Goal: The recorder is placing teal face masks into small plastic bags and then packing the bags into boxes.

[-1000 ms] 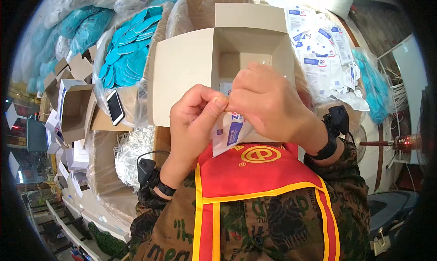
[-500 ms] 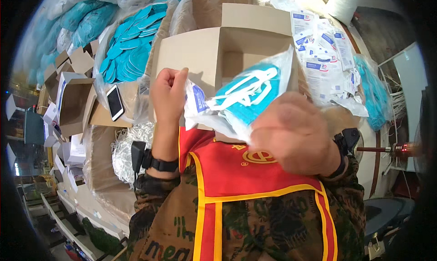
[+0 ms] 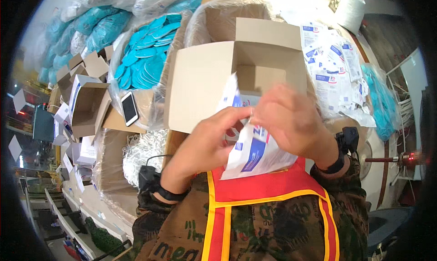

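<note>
Both hands meet close to my chest over a white paper pouch with blue print (image 3: 255,154). My left hand (image 3: 205,145) pinches the pouch's upper edge with its fingertips. My right hand (image 3: 291,122) grips the same pouch from the right and covers its top. The pouch mouth looks spread, with a white flap (image 3: 230,94) standing up above the fingers. Whether anything is inside the pouch is hidden. Directly behind the hands stands an open cardboard box (image 3: 200,85) with its flaps up.
A pile of white and blue pouches (image 3: 334,72) lies at the right. Teal masks in a clear bag (image 3: 145,56) sit at the left, with a phone (image 3: 129,108) beside them. Small open cartons (image 3: 86,101) and a bag of white loops (image 3: 141,154) are lower left.
A teal mask held spread out in front of the box half a second ago is no longer visible; both hands have come together on the white pouch.
</note>
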Demonstrator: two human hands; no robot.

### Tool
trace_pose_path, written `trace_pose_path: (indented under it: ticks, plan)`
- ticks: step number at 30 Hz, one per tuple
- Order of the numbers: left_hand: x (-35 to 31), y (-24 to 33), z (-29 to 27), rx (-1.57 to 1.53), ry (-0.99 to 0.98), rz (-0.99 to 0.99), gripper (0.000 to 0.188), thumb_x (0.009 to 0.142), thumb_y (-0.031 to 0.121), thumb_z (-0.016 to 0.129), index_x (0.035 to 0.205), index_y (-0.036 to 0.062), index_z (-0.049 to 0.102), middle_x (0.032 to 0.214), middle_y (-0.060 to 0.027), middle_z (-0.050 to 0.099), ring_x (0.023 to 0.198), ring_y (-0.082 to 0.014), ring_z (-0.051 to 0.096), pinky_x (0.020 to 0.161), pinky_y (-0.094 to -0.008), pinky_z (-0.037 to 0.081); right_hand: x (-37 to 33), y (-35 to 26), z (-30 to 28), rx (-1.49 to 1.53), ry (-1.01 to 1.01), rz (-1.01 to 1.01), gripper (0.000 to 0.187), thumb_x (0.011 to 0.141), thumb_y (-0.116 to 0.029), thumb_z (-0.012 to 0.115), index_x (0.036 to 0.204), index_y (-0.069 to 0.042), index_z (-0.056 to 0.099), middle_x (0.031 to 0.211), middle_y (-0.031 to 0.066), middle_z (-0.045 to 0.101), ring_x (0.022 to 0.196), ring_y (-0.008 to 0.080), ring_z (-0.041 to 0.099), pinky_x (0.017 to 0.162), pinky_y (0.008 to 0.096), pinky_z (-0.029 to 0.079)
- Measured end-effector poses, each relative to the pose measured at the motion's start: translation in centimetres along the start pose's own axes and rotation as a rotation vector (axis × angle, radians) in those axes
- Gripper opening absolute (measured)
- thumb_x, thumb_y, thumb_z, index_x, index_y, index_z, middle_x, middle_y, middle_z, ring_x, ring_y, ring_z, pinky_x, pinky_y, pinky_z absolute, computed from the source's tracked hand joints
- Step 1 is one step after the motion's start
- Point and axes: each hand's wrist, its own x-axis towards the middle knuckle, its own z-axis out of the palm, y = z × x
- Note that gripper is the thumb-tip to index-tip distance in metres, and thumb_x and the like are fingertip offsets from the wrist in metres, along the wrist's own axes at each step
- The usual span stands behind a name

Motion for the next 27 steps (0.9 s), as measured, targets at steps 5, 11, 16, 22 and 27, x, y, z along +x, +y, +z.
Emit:
trace_pose_path:
  ticks: [5, 11, 16, 22, 27]
  plan:
    - [0.2, 0.3, -0.1, 0.065, 0.036, 0.017, 0.052, 0.075, -0.011, 0.057, 0.124, 0.0052, 0.051, 0.099, -0.0102, 0.06, 0.071, -0.0185, 0.057, 0.064, -0.0295, 0.046, 0.3, -0.5, 0.1, 0.151, -0.032, 0.037, 0.015, 0.072, 0.001, 0.072, 0.084, -0.001, 0.062, 0.085, 0.0126, 0.057, 0.074, 0.0293, 0.057, 0.063, 0.0364, 0.046]
    - [-0.4, -0.9, 1.8, -0.163, 0.166, -0.028, 0.043, 0.078, -0.003, 0.059, 0.12, 0.0061, 0.053, 0.085, -0.0077, 0.06, 0.068, -0.0153, 0.054, 0.062, -0.0278, 0.044, 0.7, -0.7, 1.2, 0.108, -0.005, -0.062, 0.015, 0.07, 0.002, 0.072, 0.082, -0.003, 0.063, 0.085, 0.0116, 0.058, 0.074, 0.0281, 0.057, 0.063, 0.0341, 0.046]
    - [-0.4, -1.1, 0.7, 0.085, 0.083, -0.047, 0.03, 0.077, 0.004, 0.067, 0.106, 0.0053, 0.06, 0.076, -0.002, 0.059, 0.065, -0.0117, 0.053, 0.06, -0.0247, 0.043, -0.1, -0.4, 1.7, 0.171, -0.025, -0.028, 0.023, 0.069, -0.004, 0.076, 0.09, -0.004, 0.065, 0.092, 0.0119, 0.06, 0.082, 0.0293, 0.059, 0.071, 0.0359, 0.048]
    - [-0.8, -1.5, -0.6, -0.002, 0.355, 0.063, 0.026, 0.071, 0.0, 0.071, 0.096, 0.0041, 0.064, 0.087, -0.0006, 0.06, 0.07, -0.0055, 0.052, 0.057, -0.019, 0.04, -2.6, 1.0, -0.4, 0.052, -0.046, 0.239, 0.047, 0.068, -0.014, 0.08, 0.11, -0.003, 0.063, 0.104, 0.0143, 0.061, 0.095, 0.0315, 0.058, 0.084, 0.0393, 0.046]
    - [-0.8, -1.7, -0.1, -0.026, 0.32, 0.062, 0.042, 0.071, -0.004, 0.07, 0.111, 0.0009, 0.058, 0.113, -0.0072, 0.059, 0.092, -0.0132, 0.058, 0.078, -0.0256, 0.048, -5.2, 1.6, -1.2, 0.098, -0.224, 0.421, 0.021, 0.081, -0.016, 0.068, 0.094, -0.002, 0.064, 0.092, 0.0113, 0.062, 0.089, 0.0309, 0.058, 0.078, 0.0392, 0.046]
